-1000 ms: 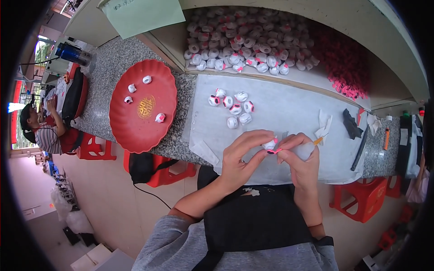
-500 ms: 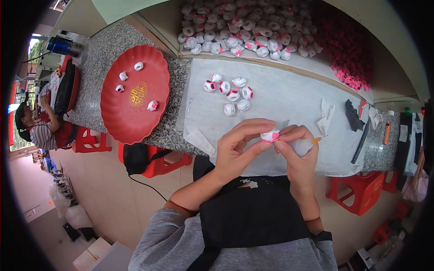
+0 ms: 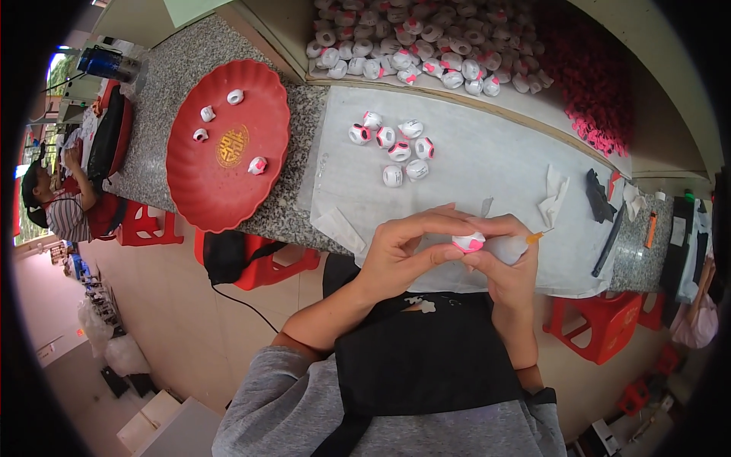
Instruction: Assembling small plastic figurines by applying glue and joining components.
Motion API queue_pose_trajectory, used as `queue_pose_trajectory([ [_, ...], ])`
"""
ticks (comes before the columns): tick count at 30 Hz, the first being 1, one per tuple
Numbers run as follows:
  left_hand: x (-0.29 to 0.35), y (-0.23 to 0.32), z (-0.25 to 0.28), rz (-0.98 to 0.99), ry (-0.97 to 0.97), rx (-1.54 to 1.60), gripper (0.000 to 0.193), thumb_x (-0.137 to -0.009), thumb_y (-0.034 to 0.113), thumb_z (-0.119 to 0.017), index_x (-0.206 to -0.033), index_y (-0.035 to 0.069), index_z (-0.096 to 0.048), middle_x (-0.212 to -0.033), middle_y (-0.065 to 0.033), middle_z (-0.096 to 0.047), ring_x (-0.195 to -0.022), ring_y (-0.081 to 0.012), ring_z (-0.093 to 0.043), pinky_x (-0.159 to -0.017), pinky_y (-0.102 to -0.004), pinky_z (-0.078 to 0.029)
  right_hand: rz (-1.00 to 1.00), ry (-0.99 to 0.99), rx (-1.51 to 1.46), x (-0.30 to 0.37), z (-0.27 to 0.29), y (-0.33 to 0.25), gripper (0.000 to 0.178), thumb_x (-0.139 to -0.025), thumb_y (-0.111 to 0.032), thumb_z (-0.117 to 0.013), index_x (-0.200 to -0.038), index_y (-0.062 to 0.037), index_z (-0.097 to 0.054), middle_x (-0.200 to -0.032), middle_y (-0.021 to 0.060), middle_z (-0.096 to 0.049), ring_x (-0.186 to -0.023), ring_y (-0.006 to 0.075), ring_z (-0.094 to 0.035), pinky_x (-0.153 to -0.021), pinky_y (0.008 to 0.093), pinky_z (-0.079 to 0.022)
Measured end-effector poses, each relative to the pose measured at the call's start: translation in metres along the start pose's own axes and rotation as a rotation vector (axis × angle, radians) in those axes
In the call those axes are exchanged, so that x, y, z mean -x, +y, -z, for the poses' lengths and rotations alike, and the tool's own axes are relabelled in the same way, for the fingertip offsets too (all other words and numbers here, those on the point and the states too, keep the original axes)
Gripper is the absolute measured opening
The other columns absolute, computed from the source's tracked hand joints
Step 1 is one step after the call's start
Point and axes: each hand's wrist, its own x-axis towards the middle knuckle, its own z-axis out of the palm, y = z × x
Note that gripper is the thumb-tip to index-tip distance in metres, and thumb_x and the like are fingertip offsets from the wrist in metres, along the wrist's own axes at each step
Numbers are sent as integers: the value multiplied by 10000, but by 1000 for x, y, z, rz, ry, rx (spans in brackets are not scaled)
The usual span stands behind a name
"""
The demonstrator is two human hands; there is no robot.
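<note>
My left hand (image 3: 396,251) pinches a small rounded white piece with a pink patch (image 3: 468,242) between thumb and fingers, above the near part of the paper sheet. The thumb and forefinger of my right hand (image 3: 509,278) meet the same piece from the other side. Tucked in that right hand is a translucent white squeeze bottle (image 3: 507,248) with a thin orange nozzle pointing right. Beyond my hands, several similar white pieces with pink trim and dark openings (image 3: 400,152) lie grouped on the white paper sheet (image 3: 487,152).
A red scalloped plate (image 3: 251,194) with several white pieces stands on the granite counter at left. Behind the paper, a shelf holds heaped white pieces (image 3: 426,34) and pink parts (image 3: 594,114). Scraps and a dark strip (image 3: 609,247) lie right. Another person (image 3: 68,202) sits far left.
The white piece has been turned in my fingers, and its pink patch now faces more toward me. Both hands remain together around it. The whole view has shifted slightly.
</note>
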Motion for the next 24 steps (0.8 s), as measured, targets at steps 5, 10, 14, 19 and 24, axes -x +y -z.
queue_pose_trajectory([
  [5, 2, -2, 3, -29, -32, -167, 203, -676, 55, -602, -871, 22, -558, -866, -96, -579, -910, -217, -516, -933, -422, -210, 0, 30, -28, 1, -2, 1, 254, -616, -6, -662, -848, 12, -560, -735, 51, -564, -613, 68, -495, -524, 177, -380],
  [10, 2, -2, 3, -61, -30, -239, 187, -676, 99, -616, -851, 54, -566, -869, -78, -581, -893, -202, -522, -938, -435, -166, -50, 37, -77, 2, -3, -2, 258, -606, -15, -673, -837, 10, -561, -730, 51, -564, -607, 69, -495, -524, 180, -382],
  [14, 4, 0, 4, -65, -14, -240, 180, -677, 115, -619, -842, 61, -570, -864, -76, -582, -887, -197, -524, -939, -440, -145, -63, 34, -99, 2, -6, -3, 261, -600, -17, -677, -831, 10, -559, -724, 52, -563, -595, 66, -493, -509, 176, -378],
  [19, 4, 0, 3, -54, -22, -234, 178, -671, 107, -621, -835, 60, -571, -857, -79, -582, -880, -202, -526, -939, -442, -143, -36, 46, -95, 5, -6, -2, 265, -600, -8, -674, -836, 10, -555, -711, 55, -561, -579, 63, -492, -489, 168, -372],
  [24, 3, -2, 5, -25, -43, -184, 169, -671, 102, -621, -826, 58, -569, -859, -85, -581, -871, -203, -527, -939, -442, -142, -51, 40, -95, 4, -6, -4, 264, -608, 7, -664, -846, 11, -552, -716, 55, -562, -587, 62, -492, -514, 168, -378],
])
